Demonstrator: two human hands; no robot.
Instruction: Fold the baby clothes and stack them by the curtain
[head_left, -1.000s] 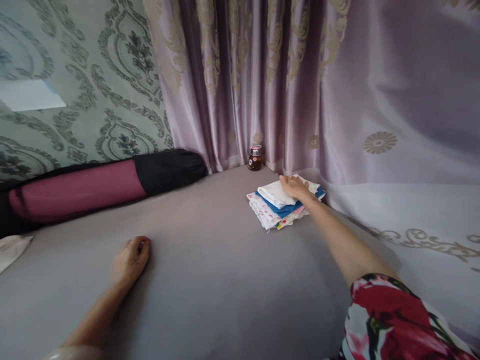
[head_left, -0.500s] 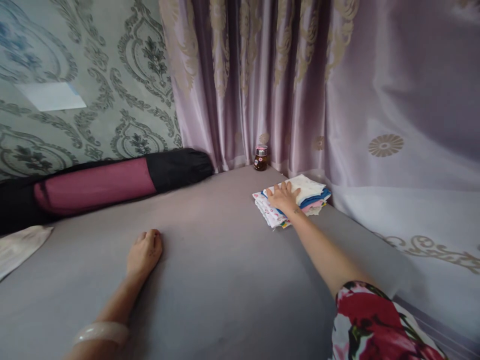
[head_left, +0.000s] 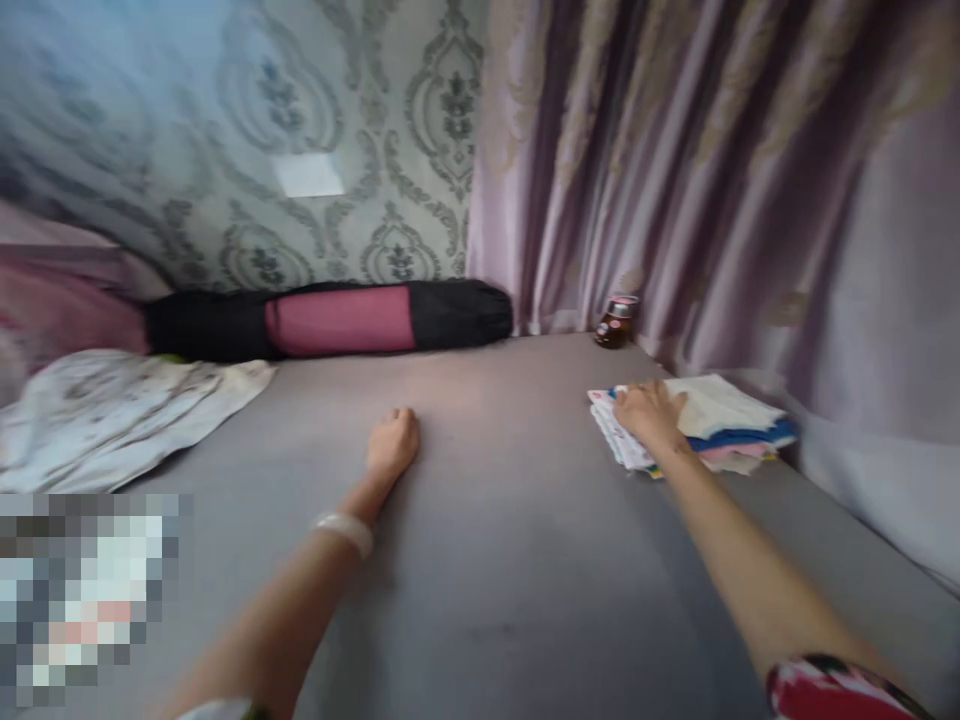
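Note:
A stack of folded cloths (head_left: 739, 405), cream on top with blue, pink and patterned layers beneath, lies near the right edge of the bed. My right hand (head_left: 651, 412) rests on the left part of the stack, palm down, with its fingers spread and holding nothing. To the left, my left hand (head_left: 394, 440) leans on the grey sheet (head_left: 510, 520) with its fingers curled closed. Nothing shows in it, and a pale bangle (head_left: 345, 532) circles that wrist.
A long black and pink roll (head_left: 341, 320) lies along the wallpapered wall. A dark jar (head_left: 616, 322) stands in the back corner by the purple curtain (head_left: 675, 180). A rumpled white patterned cloth (head_left: 127, 415) lies on the left, above a blurred-out patch.
The view has turned left, so more of the left side shows. My right hand stays on the stack, and my left hand stays closed on the sheet.

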